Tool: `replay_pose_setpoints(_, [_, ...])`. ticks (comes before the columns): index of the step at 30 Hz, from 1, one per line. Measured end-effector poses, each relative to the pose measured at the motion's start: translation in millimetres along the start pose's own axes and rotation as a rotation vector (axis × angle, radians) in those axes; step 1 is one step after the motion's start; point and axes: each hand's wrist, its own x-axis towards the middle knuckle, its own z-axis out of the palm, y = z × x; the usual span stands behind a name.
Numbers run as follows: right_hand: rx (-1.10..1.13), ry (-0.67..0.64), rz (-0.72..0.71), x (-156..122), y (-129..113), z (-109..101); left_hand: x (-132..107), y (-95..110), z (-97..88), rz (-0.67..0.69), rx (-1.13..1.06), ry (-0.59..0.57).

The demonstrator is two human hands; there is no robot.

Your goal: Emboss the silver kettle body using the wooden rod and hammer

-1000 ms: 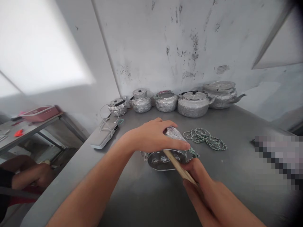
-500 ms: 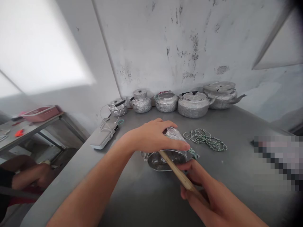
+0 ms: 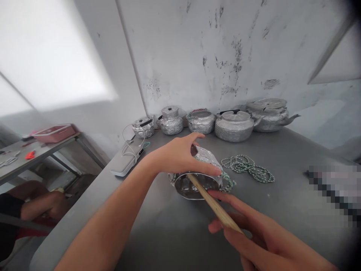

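Note:
A dented silvery metal pot [image 3: 208,155] lies tipped on its side on the grey table, its round mouth facing me. My left hand [image 3: 179,155] holds it from above, thumb stretched along the top near the rim and fingers over the far side. In my right hand [image 3: 254,231] is a wooden stick [image 3: 218,210], gripped from below; its far end reaches inside the pot's mouth. The right index finger is close to the lower rim. Green-and-white cord [image 3: 228,182] is attached at the pot's right side.
Several silvery kettles and pots, among them a lidded kettle [image 3: 234,128], line the wall. A coiled cord [image 3: 249,168] lies right of the pot, a power bank with cable [image 3: 126,160] left. On another table stands a pink basket [image 3: 55,133]; a seated person's leg [image 3: 42,205] shows below.
The pot's mouth is turned slightly more upright and lifted. My left fingers have spread a little, and my right hand has shifted right and down along the stick. The view has shifted slightly.

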Motion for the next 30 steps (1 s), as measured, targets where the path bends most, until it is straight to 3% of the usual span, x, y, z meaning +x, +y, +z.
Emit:
replay_pose_setpoints(7, [-0.011,-0.007,0.166,0.3,-7.3,-8.5,-0.5,-4.9,-2.4,-0.002,0.021,0.041])
replay_pose_setpoints(14, [-0.455,0.066,-0.014,6.6,-9.5,-30.9,-0.1,-8.7,-2.8,-0.038,0.065,0.054])
replay_pose_setpoints(17, [-0.562,0.025,-0.05,11.0,-6.7,-38.0,0.5,-7.6,-1.3,-0.057,0.067,0.045])
replay_pose_setpoints(22, [-0.613,-0.022,-0.072,10.4,-15.3,-44.9,-2.8,-4.9,-4.2,-0.038,0.08,-0.038])
replay_pose_setpoints(30, [-0.555,-0.114,-0.164,9.2,-23.7,-55.6,-3.0,-7.4,-10.2,0.037,0.154,-0.04])
